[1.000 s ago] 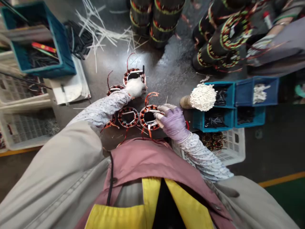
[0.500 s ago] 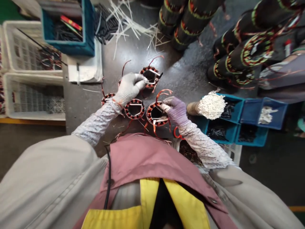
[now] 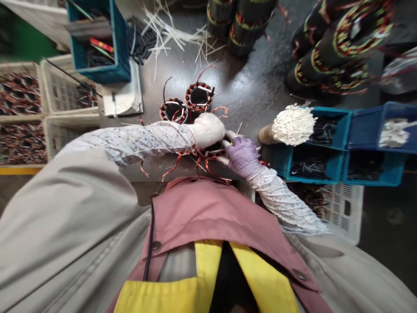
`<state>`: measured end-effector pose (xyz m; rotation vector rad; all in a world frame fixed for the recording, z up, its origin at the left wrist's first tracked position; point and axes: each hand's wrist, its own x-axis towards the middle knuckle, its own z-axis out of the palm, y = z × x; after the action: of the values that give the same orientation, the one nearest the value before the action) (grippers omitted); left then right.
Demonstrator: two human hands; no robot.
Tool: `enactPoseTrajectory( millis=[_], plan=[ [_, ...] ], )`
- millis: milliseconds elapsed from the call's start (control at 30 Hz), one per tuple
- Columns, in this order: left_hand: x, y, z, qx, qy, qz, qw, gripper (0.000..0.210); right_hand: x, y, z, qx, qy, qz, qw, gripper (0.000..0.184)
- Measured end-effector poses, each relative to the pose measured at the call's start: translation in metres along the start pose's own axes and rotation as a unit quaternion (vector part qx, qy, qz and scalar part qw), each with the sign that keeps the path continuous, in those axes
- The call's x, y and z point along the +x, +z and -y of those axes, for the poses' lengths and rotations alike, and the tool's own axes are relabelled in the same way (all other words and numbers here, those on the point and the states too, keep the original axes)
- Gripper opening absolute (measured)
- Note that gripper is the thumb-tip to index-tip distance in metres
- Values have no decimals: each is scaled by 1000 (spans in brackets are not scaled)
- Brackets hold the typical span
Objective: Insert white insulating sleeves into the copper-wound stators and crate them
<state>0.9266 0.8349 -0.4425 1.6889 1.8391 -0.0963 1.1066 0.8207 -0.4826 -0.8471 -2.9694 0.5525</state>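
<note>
My left hand (image 3: 208, 129), in a white glove, reaches across to the right over a wound motor stator (image 3: 213, 152). Its fingers point toward my right hand and are mostly hidden. My right hand (image 3: 243, 155), in a purple glove, grips that stator at its right side, thumb low and fingers at the upper rim. A small dark piece shows between the two hands, too blurred to name. Beyond my left wrist stand a second stator (image 3: 198, 98) with white sleeving across its opening and a third stator (image 3: 172, 111). Reddish lead wires stick out from them.
White tubes (image 3: 169, 30) lie scattered at the back, near stacked black stators (image 3: 249, 26). To the right are a bundle of white sticks (image 3: 293, 124) and blue bins (image 3: 316, 179) of black sleeves. At left stand a teal bin (image 3: 122, 52) and crates of stators (image 3: 21, 91).
My left hand has moved from the far stators down and right to the near right one, its forearm now covering the stators at left. My right hand stays at the near stator; the view has shifted.
</note>
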Motion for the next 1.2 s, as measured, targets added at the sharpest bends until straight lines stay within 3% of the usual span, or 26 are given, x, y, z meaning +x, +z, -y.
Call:
enactPoseTrajectory(
  millis=[100, 200, 233, 333, 400, 500, 567, 633, 733, 867, 933, 1000, 1033, 1067, 1133, 1200],
  plan=[
    [-11, -8, -4, -3, -11, 70, 997, 13, 5, 3, 4, 14, 32, 11, 999, 49],
    [-38, -16, -7, -135, 26, 120, 983, 21, 8, -2, 4, 38, 64, 23, 997, 46],
    [-48, -17, -6, -185, 38, 103, 977, 23, 9, -5, 4, 42, 55, 14, 998, 46],
    [-82, -8, 5, -274, 52, -19, 960, 31, 13, -16, 9, 29, -43, -19, 998, 40],
    [-104, 9, 13, -237, 102, -26, 966, 30, 20, -22, 15, 7, -112, 16, 994, 29],
    [-128, 45, 22, -47, 171, 91, 980, 20, 36, -23, 25, -22, -175, 90, 980, 28],
    [-136, 65, 25, 74, 150, 132, 977, 20, 45, -19, 31, -31, -166, 101, 980, 31],
    [-139, 77, 27, 112, 133, 132, 976, 24, 48, -12, 33, -32, -121, 95, 988, 31],
    [-148, 77, 33, 29, 173, 101, 979, 24, 42, -1, 29, -6, -75, 56, 996, 30],
    [-164, 57, 48, -237, 220, 14, 946, 22, 26, -1, 2, 46, -36, -100, 993, 31],
    [-162, 42, 57, -308, 181, -93, 930, 23, 17, -7, -14, 47, -27, -161, 985, 32],
    [-148, 28, 62, -270, 130, -186, 936, 24, 8, -13, -23, 47, -49, -153, 986, 31],
    [-137, 21, 62, -222, 118, -198, 947, 28, 4, -15, -25, 48, -64, -129, 988, 30],
    [-124, 16, 59, -164, 116, -179, 963, 35, 0, -15, -24, 49, -77, -102, 991, 30],
    [-97, 10, 48, -39, 131, -76, 988, 47, -5, -11, -17, 46, -87, -57, 994, 35],
    [-72, 6, 33, 67, 144, 42, 986, 37, -7, -5, -9, 40, -83, -37, 995, 39]
  ],
)
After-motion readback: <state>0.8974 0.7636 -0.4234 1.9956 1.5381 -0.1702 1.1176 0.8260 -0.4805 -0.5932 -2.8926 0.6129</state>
